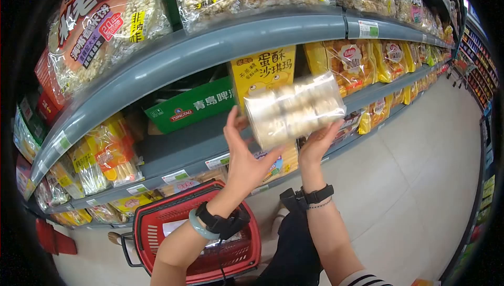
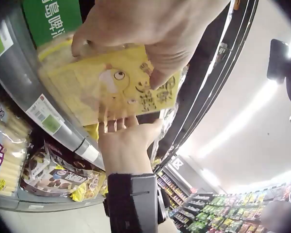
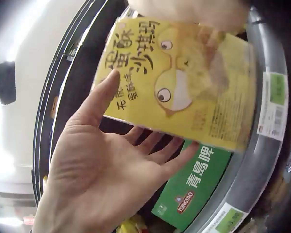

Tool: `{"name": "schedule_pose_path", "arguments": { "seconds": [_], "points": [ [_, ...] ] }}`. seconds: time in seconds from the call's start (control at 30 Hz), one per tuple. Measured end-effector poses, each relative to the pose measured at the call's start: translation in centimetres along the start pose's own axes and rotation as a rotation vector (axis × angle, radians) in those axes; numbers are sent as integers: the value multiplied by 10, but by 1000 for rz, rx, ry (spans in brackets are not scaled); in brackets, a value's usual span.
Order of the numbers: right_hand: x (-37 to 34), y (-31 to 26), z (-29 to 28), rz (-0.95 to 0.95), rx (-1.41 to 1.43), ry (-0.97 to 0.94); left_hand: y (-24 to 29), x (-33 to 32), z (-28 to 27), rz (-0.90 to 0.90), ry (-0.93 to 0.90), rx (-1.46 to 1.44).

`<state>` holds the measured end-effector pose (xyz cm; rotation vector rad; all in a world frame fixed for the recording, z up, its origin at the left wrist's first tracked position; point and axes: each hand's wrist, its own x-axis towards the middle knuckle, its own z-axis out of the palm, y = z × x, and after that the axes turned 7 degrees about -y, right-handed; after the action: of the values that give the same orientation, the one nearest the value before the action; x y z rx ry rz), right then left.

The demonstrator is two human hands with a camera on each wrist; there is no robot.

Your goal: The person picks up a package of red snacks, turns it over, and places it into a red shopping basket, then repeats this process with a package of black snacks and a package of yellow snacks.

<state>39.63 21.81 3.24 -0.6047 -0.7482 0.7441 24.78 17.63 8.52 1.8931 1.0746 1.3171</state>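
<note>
A clear plastic pack of sachima (image 1: pixel 294 110) hangs tilted between my two hands in front of the shelf, slightly blurred. Pale blocks show through its side in the head view. Its yellow label with a cartoon face (image 3: pixel 177 82) faces the wrist cameras. My left hand (image 1: pixel 247 152) holds the pack at its left end; in the left wrist view the thumb lies across the label and the fingers are at the far edge. My right hand (image 1: pixel 317 144) supports the right end from below, its thumb at the label's corner and its fingers along the lower edge.
Behind the pack, a similar yellow pack (image 1: pixel 262 68) stands on the shelf beside a green Tsingtao box (image 1: pixel 191 105). A curved grey shelf edge (image 1: pixel 220 39) with large puffed-grain bags runs above. Below my arms sits a red shopping basket (image 1: pixel 247 244). The aisle floor (image 1: pixel 399 181) is at right.
</note>
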Motion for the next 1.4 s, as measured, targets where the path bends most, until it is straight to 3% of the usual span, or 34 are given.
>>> {"name": "schedule_pose_path", "arguments": {
  "seconds": [0.07,0.23,0.3,0.33,0.4,0.43,0.5,0.53,0.57,0.73,0.83,1.03,1.1,1.17,1.23,1.27,1.33,1.37,1.4],
  "points": [
    [-4,-5,1,103,524,153,5,-9,-1,19,-7,60],
    [-20,53,-59,217,816,-69,18,-28,-14,80,-2,245],
    [-46,42,-49,134,253,-475,34,-39,-24,259,33,262],
    [-63,47,-64,135,256,-482,38,-46,-31,306,-5,268],
    [-87,67,-101,104,-278,-377,31,-62,-48,323,-23,169],
    [-88,47,-73,113,-273,-397,26,-74,-56,344,-48,65],
    [-85,-31,22,24,198,-304,30,-106,-65,226,190,-25],
    [-83,-40,33,0,-155,-370,34,-117,-74,43,296,-271],
    [-80,-36,32,-123,-121,-669,36,-131,-84,-139,410,-517],
    [-109,-38,68,414,25,-1217,35,-154,-142,-482,482,-1165],
    [-131,-22,76,653,-52,-1313,27,-177,-156,-569,518,-1261],
    [-153,-16,93,1092,-180,-1256,5,-238,-163,-774,535,-1432],
    [-155,-22,99,974,-488,-1313,1,-251,-163,-794,534,-1502],
    [-161,-9,91,893,-522,-1368,-2,-257,-162,-744,510,-1580],
    [-164,14,75,608,-624,-1524,0,-260,-160,-707,497,-1596],
    [-165,20,68,611,-626,-1535,1,-262,-159,-678,472,-1607],
    [-166,22,64,426,-672,-1628,-5,-269,-158,-705,468,-1653],
    [-164,21,64,427,-672,-1633,-8,-271,-158,-735,451,-1692],
    [-161,13,73,655,-715,-1618,-7,-271,-157,-734,454,-1694]
  ]
}}
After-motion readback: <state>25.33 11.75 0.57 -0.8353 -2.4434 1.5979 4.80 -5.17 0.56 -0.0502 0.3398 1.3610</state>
